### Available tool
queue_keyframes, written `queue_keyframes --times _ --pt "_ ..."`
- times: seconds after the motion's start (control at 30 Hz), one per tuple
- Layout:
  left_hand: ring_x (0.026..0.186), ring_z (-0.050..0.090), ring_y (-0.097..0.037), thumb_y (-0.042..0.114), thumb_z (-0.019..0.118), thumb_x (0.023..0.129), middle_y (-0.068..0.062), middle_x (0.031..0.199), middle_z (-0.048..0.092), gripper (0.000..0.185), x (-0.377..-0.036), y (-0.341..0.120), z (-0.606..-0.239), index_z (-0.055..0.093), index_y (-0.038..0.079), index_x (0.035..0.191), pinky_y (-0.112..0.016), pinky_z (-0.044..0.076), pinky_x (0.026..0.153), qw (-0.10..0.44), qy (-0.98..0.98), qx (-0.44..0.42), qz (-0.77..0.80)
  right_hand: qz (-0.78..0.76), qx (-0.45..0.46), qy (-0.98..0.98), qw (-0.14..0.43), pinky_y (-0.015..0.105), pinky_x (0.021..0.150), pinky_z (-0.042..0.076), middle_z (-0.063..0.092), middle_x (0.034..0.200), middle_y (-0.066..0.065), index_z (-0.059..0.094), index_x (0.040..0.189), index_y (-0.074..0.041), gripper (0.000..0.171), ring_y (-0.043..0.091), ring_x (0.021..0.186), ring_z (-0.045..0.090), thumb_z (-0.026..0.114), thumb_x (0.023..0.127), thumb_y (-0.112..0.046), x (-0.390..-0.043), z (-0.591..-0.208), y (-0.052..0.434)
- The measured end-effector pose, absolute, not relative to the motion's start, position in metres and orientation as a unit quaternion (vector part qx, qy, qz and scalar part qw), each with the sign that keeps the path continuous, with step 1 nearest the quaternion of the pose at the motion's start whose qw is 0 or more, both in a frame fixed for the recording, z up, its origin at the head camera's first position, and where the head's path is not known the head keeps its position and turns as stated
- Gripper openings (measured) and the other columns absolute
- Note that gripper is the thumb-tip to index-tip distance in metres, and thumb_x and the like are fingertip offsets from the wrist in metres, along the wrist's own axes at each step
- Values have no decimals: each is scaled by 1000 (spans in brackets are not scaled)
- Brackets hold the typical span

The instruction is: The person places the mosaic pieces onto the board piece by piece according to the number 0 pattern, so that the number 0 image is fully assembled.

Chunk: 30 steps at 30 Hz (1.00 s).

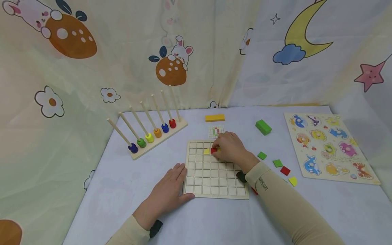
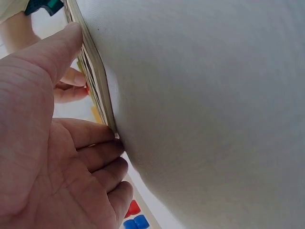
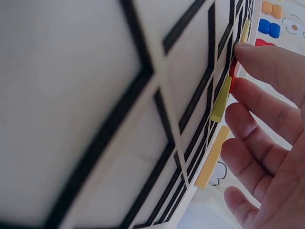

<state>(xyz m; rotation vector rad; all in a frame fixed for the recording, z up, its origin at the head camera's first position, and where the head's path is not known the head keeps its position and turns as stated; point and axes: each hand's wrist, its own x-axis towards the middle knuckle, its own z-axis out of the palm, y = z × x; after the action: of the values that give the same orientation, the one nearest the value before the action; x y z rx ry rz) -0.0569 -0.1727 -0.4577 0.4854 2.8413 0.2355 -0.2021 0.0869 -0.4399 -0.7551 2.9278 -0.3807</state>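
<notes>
We see a pale wooden grid board (image 1: pixel 214 183) carrying one yellow tile (image 1: pixel 206 151) and one red tile (image 1: pixel 213 150). Loose green (image 1: pixel 261 156), red (image 1: pixel 285 170) and yellow (image 1: pixel 292 181) tiles dot the pale lilac tabletop (image 1: pixel 122 190). The peg rack (image 1: pixel 159 136) holds purple, green, yellow, orange, blue and red rings. Both sleeves (image 1: pixel 288 204) are beige.

A tabletop (image 1: pixel 116 190) covered in pale lilac-white cloth is enclosed by draped curtains. The cream left curtain (image 1: pixel 101 58) is printed with rabbits, mushrooms and flowers. The right curtain (image 1: pixel 306 81) is printed with a yellow moon, blue cloud and pink star. Light is soft, even.
</notes>
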Motion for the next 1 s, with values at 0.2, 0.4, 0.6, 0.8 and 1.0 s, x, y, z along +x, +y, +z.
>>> queue_keyframes --times 0.2,0.4,0.6,0.8,1.0 --pt "164 19 -28 72 68 89 -8 175 25 106 -57 -172 -459 30 9 165 -49 26 132 124 975 168 80 -137 -249 958 43 48 109 47 71 96 -6 84 104 -20 22 20 94 59 84 88 -34 -202 -441 88" --pt "164 18 -28 73 67 89 -9 175 24 106 -58 -172 -460 30 9 165 -50 26 132 125 975 168 80 -149 -245 957 47 44 98 51 74 99 -7 83 109 -23 26 19 95 60 83 89 -39 -202 -438 89" --pt "164 18 -28 73 66 89 -9 175 25 106 -57 -173 -461 30 9 165 -50 26 132 119 976 167 76 -175 -244 953 48 43 96 52 76 110 -4 82 114 -22 30 20 101 64 83 89 -39 -199 -429 95" --pt "164 19 -28 72 68 89 -9 175 26 106 -56 -173 -460 31 8 165 -49 26 132 112 976 169 79 -194 -215 957 33 45 98 51 76 110 0 82 117 -19 34 24 104 63 82 89 -37 -196 -420 109" --pt "164 20 -28 70 70 89 -10 174 27 105 -55 -172 -459 32 7 164 -50 26 132 110 976 171 83 -199 -197 960 15 47 98 50 76 109 1 80 120 -17 36 25 106 62 82 90 -37 -193 -411 128"
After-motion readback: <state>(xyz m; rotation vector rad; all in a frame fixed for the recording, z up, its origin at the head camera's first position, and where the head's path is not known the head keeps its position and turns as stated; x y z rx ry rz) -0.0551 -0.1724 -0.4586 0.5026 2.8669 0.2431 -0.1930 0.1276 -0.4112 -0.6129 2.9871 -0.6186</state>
